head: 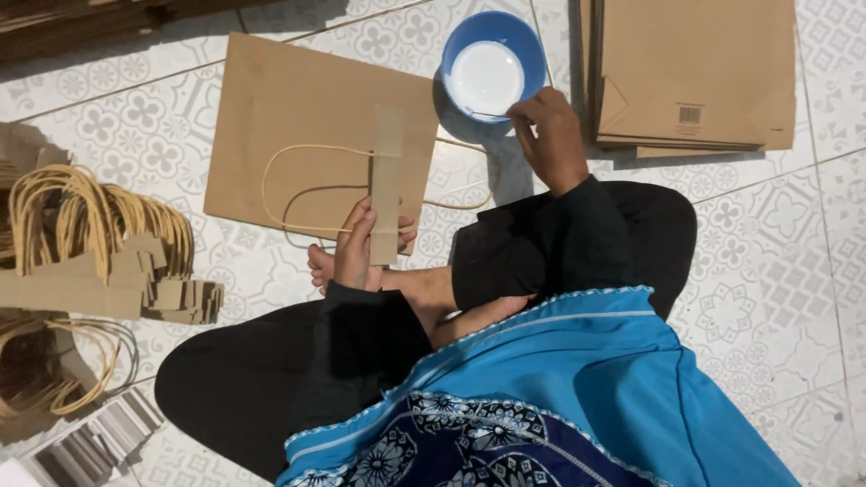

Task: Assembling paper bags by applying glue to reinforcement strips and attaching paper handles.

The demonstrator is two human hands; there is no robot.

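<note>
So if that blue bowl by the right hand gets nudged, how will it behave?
The blue bowl looks shallow and wide, so it would probably slide on the smooth tile floor rather than tip. The white liquid in it could slop over the rim. The right hand reaching at its edge suggests it is light.

A tan cardboard strip (386, 185) with a looped cord handle stands upright beside a blue bowl (492, 65) of white glue.

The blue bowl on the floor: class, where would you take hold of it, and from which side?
Grip the blue bowl by its rim on the far edge, coming down from above. It sits upright with white liquid inside, so a level lift seems safest. The right hand occupies the near edge, and the cardboard stack crowds one side.
</note>
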